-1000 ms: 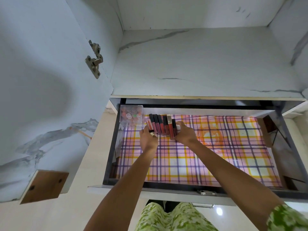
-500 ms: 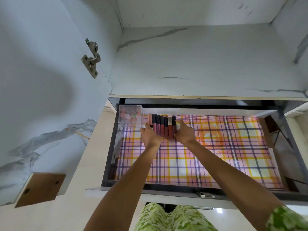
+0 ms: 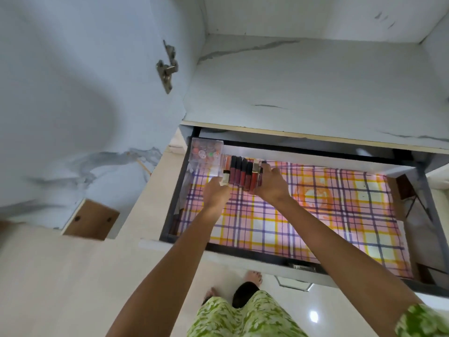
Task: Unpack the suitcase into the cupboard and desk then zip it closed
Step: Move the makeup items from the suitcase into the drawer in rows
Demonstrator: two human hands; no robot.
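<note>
Since a second ago, the row of lip gloss tubes (image 3: 243,173) has been sliding toward the drawer's (image 3: 315,155) back left corner, now just beside the clear box (image 3: 206,156). The left hand (image 3: 215,194) and right hand (image 3: 271,184) are clamping the row between their fingers, tubes' long axes pointing away. Open plaid liner (image 3: 315,215) is lying rightward.

A home, likely a bedroom: a built-in marble-pattern cupboard (image 3: 315,81) with a pulled-out drawer (image 3: 243,254) lined in plaid paper (image 3: 303,222), lip gloss tubes (image 3: 243,173) and a clear cosmetics box (image 3: 206,154) inside, bare feet (image 3: 254,278) on glossy floor tile (image 3: 328,307).
</note>
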